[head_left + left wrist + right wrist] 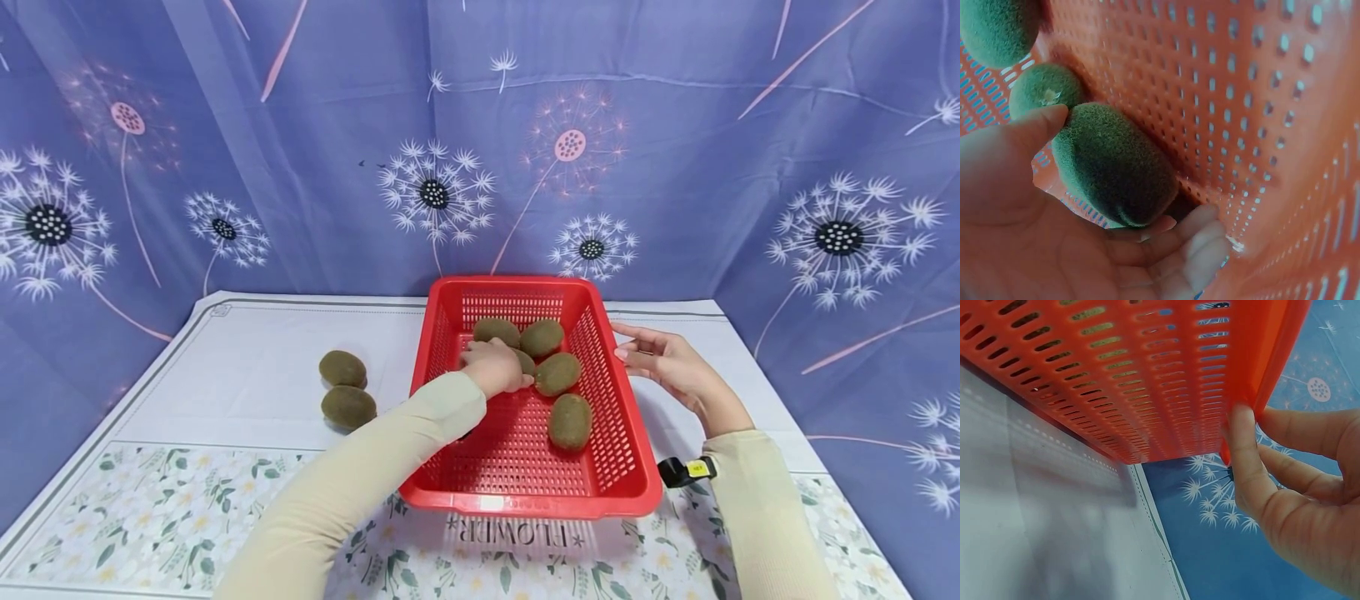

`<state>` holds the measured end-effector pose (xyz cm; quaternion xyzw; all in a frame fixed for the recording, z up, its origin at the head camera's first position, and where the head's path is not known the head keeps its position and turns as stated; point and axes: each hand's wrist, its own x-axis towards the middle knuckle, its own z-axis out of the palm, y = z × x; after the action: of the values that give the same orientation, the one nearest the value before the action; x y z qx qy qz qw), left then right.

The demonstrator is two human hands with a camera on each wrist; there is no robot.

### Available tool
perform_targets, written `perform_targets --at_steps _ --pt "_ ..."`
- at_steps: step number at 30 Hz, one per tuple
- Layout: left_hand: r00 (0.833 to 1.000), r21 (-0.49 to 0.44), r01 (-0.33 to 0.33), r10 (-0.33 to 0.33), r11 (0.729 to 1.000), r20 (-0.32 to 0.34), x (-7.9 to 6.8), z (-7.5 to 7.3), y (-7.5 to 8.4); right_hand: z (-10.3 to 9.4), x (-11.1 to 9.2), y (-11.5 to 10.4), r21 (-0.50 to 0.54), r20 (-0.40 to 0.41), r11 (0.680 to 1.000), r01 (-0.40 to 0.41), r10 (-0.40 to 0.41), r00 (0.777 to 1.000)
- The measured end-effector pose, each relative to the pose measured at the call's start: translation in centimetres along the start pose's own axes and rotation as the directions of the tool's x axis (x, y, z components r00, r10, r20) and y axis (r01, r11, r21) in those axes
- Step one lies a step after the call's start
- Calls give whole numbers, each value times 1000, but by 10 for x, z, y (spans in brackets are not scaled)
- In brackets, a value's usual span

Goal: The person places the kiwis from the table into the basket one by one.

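Note:
Inside the red plastic basket [652, 467], my left hand [491, 367] holds a kiwi [1116, 162] near the left part of a group. In the left wrist view the thumb [1054, 115] lies on the kiwi's upper end and the fingers curl at its lower end. Several other kiwis, such as one at the front [570, 422], lie in the basket's middle and back. At the basket's right side, my right hand [675, 367] pinches the rim [1266, 369] between thumb and fingers.
Two kiwis [348, 407] lie close together on the table left of the basket. A white and floral cloth [187, 517] covers the table. Blue dandelion-print curtains [510, 233] hang behind it and along both sides.

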<state>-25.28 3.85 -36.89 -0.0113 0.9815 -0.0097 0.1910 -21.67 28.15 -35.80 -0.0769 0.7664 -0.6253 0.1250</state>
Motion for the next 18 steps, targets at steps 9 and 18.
perform_targets --at_steps 9,18 --pt "996 -53 64 -61 997 60 -1 1 1 0 1 0 8 1 1000 5 -5 1000" --pt "1000 -137 -17 18 990 5 -24 -25 -6 0 0 1 -8 -2 1000 0 0 1000"
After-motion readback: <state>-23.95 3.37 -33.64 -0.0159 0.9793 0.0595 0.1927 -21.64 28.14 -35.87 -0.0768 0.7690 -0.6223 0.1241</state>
